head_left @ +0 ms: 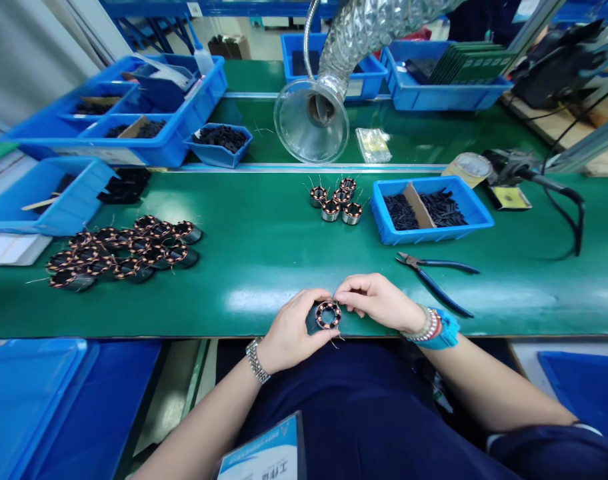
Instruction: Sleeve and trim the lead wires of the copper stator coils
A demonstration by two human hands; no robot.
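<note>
Near the front edge of the green bench, my left hand [297,330] is wrapped round a copper-wound ring coil [328,315], whose wound face points up toward me. Thin wire ends stick out from the coil beside my fingers. My right hand [374,300] touches the coil's upper right rim with thumb and index finger pinched together; what lies between those fingertips, perhaps a wire end, is too small to tell. Cutting pliers [437,277] with dark blue handles lie to the right of my right hand, jaws apart.
Many similar coils [127,250] stand at the left, several more [341,197] at centre. A blue bin [384,230] of black pieces sits at right. Above hangs a clear extraction hood [311,133]. Blue trays [169,150] line the back left; a cabled tool [514,167] stands far right.
</note>
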